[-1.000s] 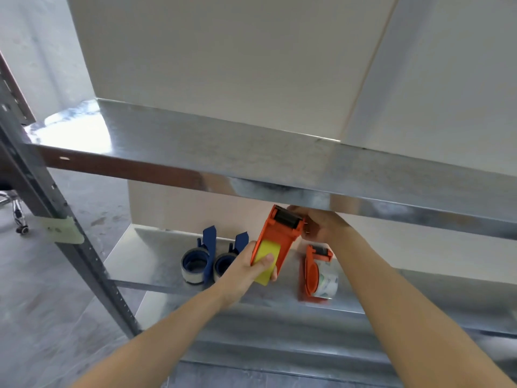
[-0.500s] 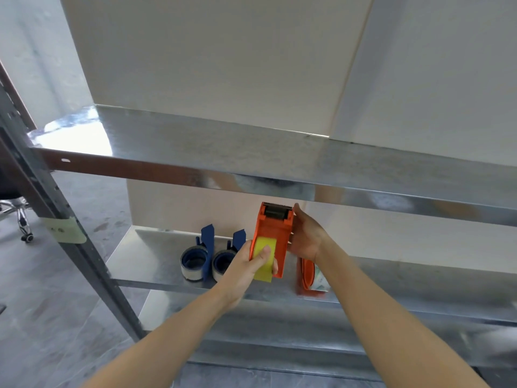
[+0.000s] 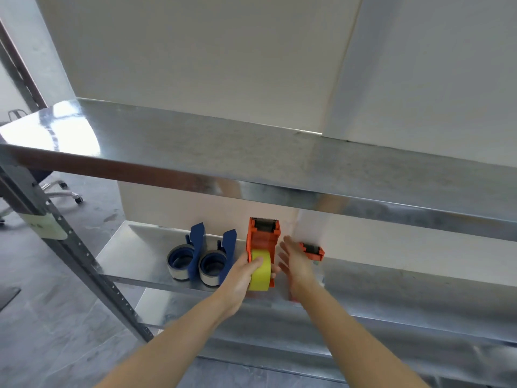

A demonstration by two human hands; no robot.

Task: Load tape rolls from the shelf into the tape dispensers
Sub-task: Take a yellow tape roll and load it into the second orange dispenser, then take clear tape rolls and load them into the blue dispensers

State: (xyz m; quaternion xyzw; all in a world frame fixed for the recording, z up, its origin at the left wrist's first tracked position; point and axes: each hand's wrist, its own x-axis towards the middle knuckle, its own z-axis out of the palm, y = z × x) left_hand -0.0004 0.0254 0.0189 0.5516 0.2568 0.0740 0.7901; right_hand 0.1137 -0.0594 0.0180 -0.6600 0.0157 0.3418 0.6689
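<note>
An orange tape dispenser (image 3: 263,237) loaded with a yellow tape roll (image 3: 260,270) stands upright on the lower metal shelf (image 3: 134,247). My left hand (image 3: 246,271) grips it around the yellow roll. My right hand (image 3: 295,261) hovers just right of it, fingers spread, holding nothing. Behind my right hand a second orange dispenser (image 3: 312,250) shows only its top end. Two blue dispensers (image 3: 183,257) (image 3: 215,263) with grey-white rolls stand side by side to the left.
An upper metal shelf (image 3: 251,152) juts out above the dispensers. A slotted steel upright (image 3: 70,247) with a pale label runs down the left. An office chair base (image 3: 60,189) stands on the grey floor at far left.
The orange dispenser has come down from a tilted hold to stand on the shelf. My right hand has let go of its top and opened beside it.
</note>
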